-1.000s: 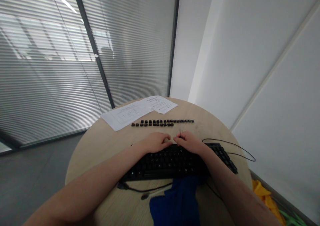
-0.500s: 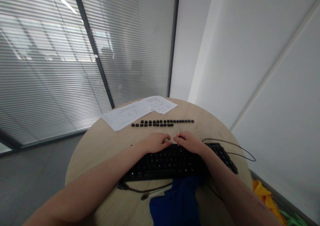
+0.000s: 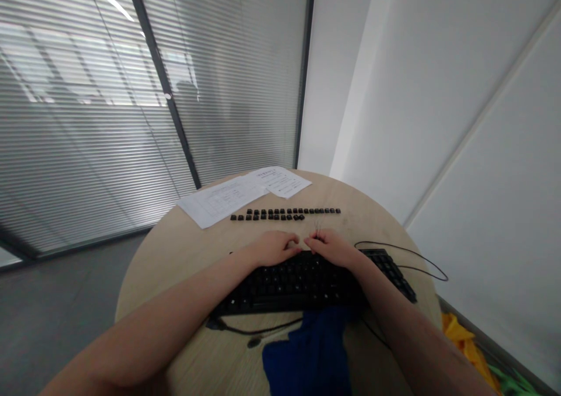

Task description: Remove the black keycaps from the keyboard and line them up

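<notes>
Head view. The keyboard (image 3: 280, 288), black, lies on the round wooden table (image 3: 153, 273), in front of the person and under both forearms. The left hand (image 3: 277, 248) is at its far edge, palm down, over the upper rows of keys. Its thumb and forefinger are curved and stand apart, with a visible gap between the tips; the remaining fingers are hidden. The right hand (image 3: 332, 247) is just beside it, also at the far edge. Its thumb and forefinger are drawn together on a small wire tool (image 3: 316, 228), whose thin prongs point up and away; the rest of the tool is concealed by the fingers. The two hands are near each other, not touching.

Beyond the hands, loose black keycaps (image 3: 276, 212) lie in two rows, the far row reaching further right. Printed sheets of paper (image 3: 228, 198) lie behind them, towards the table's far left edge. A black cable (image 3: 432, 263) loops out to the right of the keyboard. At the near edge, a cable plug (image 3: 215, 324) and a blue cloth (image 3: 304, 358) lie on the tabletop. A slim item with a dark end (image 3: 253, 342) is beside the cloth; its kind cannot be determined.
</notes>
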Available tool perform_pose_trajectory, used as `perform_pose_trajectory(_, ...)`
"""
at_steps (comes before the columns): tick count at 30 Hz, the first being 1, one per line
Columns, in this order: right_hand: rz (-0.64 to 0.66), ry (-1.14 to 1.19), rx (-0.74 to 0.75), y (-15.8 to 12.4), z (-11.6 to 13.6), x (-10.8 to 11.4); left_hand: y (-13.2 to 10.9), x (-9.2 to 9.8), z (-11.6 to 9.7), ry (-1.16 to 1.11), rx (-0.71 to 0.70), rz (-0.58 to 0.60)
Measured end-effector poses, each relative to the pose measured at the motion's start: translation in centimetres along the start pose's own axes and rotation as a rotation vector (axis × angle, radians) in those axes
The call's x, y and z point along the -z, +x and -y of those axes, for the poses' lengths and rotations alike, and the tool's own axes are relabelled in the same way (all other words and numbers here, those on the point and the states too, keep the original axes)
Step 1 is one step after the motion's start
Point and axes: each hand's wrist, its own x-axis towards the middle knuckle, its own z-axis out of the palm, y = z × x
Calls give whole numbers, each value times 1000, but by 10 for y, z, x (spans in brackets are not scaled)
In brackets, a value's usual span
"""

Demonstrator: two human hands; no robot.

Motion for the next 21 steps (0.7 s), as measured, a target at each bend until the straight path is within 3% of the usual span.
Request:
perform_pose_trajectory(15, 2, 11, -17, 0, 2, 1, -1, 2, -1, -14, -1, 2)
perform_pose_trajectory(21, 53, 46, 56, -1, -1, 3, 0, 2, -2, 2, 6, 8)
